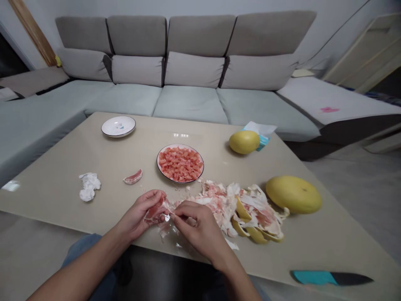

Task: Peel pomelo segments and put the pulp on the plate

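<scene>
My left hand (142, 211) is closed around a pomelo segment (156, 211) with pink flesh, above the near edge of the table. Thumb and fingers of my right hand (197, 225) pinch the pale membrane at the segment's right end. Beyond my hands stands a plate of pink pomelo pieces (181, 163). One separate pomelo segment (133, 177) lies left of that plate. To the right of my right hand spreads a heap of white membranes and yellow peel (241, 209).
Two yellow pomelos, a larger one (293, 194) and a smaller one (244, 142) beside a tissue pack (265, 140), sit at the right. A turquoise-handled knife (332, 277) lies near right. Crumpled tissue (89, 186) and a white plate (118, 126) are left. Behind the table (78, 154) stands a sofa (188, 102).
</scene>
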The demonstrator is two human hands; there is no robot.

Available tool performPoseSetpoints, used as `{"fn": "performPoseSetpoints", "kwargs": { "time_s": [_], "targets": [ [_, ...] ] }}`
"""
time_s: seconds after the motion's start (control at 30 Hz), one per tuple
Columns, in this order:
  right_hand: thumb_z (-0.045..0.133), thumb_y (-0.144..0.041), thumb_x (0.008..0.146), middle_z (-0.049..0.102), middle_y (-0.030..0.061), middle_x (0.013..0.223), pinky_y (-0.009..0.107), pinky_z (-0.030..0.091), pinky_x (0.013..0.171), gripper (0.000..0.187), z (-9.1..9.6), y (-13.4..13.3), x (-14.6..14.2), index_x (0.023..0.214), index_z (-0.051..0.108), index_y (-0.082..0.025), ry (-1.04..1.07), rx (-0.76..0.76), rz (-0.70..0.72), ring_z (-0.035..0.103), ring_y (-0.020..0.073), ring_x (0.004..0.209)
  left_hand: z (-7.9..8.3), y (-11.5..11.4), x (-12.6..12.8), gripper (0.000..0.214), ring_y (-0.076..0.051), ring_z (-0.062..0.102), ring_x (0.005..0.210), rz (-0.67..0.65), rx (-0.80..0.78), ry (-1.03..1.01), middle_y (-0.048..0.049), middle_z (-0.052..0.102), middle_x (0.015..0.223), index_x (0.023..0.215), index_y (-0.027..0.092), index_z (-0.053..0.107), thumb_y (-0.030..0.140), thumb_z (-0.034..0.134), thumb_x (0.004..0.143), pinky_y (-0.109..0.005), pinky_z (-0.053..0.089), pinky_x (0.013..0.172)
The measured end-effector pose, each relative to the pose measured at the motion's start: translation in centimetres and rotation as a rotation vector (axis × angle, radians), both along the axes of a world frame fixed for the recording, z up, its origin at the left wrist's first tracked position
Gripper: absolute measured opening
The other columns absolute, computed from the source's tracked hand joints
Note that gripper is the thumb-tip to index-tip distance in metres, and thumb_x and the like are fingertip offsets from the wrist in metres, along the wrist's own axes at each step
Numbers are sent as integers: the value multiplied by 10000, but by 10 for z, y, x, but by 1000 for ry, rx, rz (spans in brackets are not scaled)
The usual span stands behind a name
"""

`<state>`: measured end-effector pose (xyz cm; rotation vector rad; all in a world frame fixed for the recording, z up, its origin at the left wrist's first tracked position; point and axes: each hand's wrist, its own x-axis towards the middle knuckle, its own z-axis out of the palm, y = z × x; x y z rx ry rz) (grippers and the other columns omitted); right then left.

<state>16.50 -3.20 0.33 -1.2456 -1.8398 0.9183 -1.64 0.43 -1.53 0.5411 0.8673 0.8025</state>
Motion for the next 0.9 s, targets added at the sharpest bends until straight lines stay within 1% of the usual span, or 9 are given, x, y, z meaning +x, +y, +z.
{"fn": "performPoseSetpoints", "kwargs": {
  "time_s": [0.13, 0.27, 0.4, 0.5, 0.6, 0.67, 0.73, 0.8, 0.9],
  "targets": [
    [599, -52, 817, 636, 11, 668, 232, 400, 617, 204, 1, -1, 0, 696, 720, -162, 2, -23, 26, 563, 131, 655, 0, -1, 2, 193, -87, 598, 607, 1, 57, -11, -8, 602, 822, 891, 159, 628, 335, 688, 837, -186, 499, 524],
    [606, -61, 820, 659, 15, 700, 223, 408, 624, 195, 4, -3, -2, 719, 736, -167, 32, -53, 75, 571, 126, 670, 1, -2, 5, 199, -71, 564, 595, 35, 204, 69, -26, 637, 837, 889, 147, 632, 337, 678, 848, -183, 475, 550],
    [608, -130, 849, 677, 24, 720, 228, 424, 628, 189, 9, -4, -1, 724, 744, -169, 91, -96, 109, 588, 135, 687, 3, -4, 6, 231, -67, 535, 590, 40, 329, 156, -32, 647, 808, 886, 135, 642, 352, 698, 828, -182, 444, 553],
    [613, -210, 867, 676, 21, 705, 243, 432, 622, 188, 7, -2, 5, 734, 741, -178, 62, -136, 51, 598, 145, 675, 4, -4, 5, 258, -83, 549, 609, 20, 358, 200, -28, 639, 813, 893, 143, 637, 388, 688, 827, -205, 460, 574],
    [681, -327, 832, 709, 51, 841, 295, 465, 699, 157, -3, 2, 11, 877, 745, -191, -80, -145, -70, 633, 198, 782, 4, -3, 5, 284, -112, 582, 652, -35, 344, 246, -28, 632, 815, 898, 150, 626, 420, 677, 826, -222, 468, 591],
    [727, -381, 789, 702, 100, 1005, 357, 473, 800, 308, -10, 4, 14, 1024, 723, -182, -161, -98, -200, 630, 254, 919, 2, -2, 5, 298, -109, 577, 641, -65, 351, 278, -27, 629, 814, 900, 149, 624, 438, 658, 835, -214, 450, 572],
    [726, -386, 794, 673, 116, 1096, 381, 473, 841, 403, -13, 5, 14, 1138, 678, -183, -151, -50, -280, 616, 261, 963, 1, -2, 6, 318, -113, 576, 642, -84, 364, 301, -24, 623, 816, 933, 154, 625, 462, 623, 853, -212, 439, 560],
    [708, -366, 819, 661, 94, 1081, 352, 488, 803, 410, -14, 5, 11, 1190, 644, -204, -75, -33, -264, 617, 222, 899, -1, -3, 6, 347, -121, 578, 647, -105, 366, 312, -19, 620, 813, 1000, 167, 620, 488, 581, 873, -219, 440, 563],
    [735, -316, 803, 650, 53, 987, 306, 491, 732, 387, -11, 4, 4, 1172, 648, -239, 6, -38, -147, 602, 181, 811, -2, -6, 8, 400, -128, 571, 637, -137, 372, 323, -17, 628, 804, 1096, 191, 592, 529, 506, 899, -229, 438, 564]
  ]
}}
